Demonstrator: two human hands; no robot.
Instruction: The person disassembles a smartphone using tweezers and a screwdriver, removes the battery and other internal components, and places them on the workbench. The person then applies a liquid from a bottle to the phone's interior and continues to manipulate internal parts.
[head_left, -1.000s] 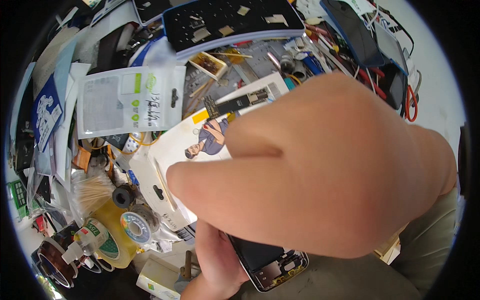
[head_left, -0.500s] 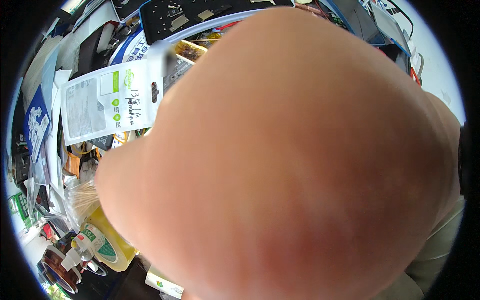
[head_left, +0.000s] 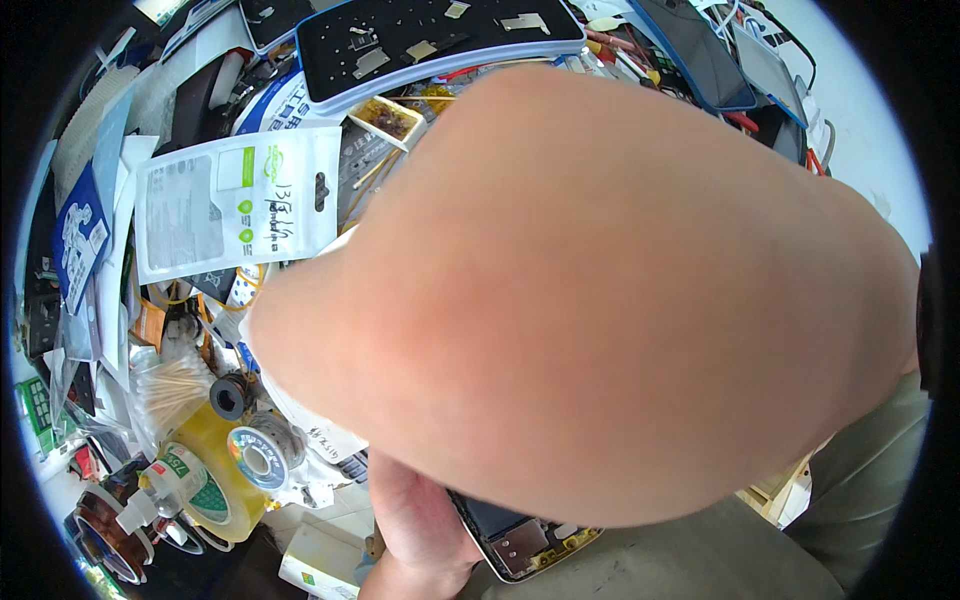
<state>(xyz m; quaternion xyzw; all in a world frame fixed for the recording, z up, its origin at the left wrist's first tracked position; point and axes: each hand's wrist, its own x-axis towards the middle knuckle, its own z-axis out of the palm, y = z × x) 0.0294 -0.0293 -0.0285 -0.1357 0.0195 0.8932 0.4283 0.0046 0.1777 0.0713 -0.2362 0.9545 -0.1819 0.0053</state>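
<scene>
A large, blurred shape of bare skin, my right hand, fills the middle of the picture very close to the camera. It comes in from the right, where a dark band sits at its edge. Its fingers cannot be made out, nor whether they hold anything. Below it, at the lower edge, my left hand is closed on the left side of an opened smartphone with its inner parts bare. The phone's upper part is hidden behind my right hand.
A phone-shaped tray with small metal pieces lies at the back. Left are a white packet, cotton swabs, a solder spool and a pump bottle. A dark phone lies back right; a small box sits low.
My right hand has shifted up and away from the lower edge, covering less. My left hand, the opened smartphone and the solder spool have come into sight.
</scene>
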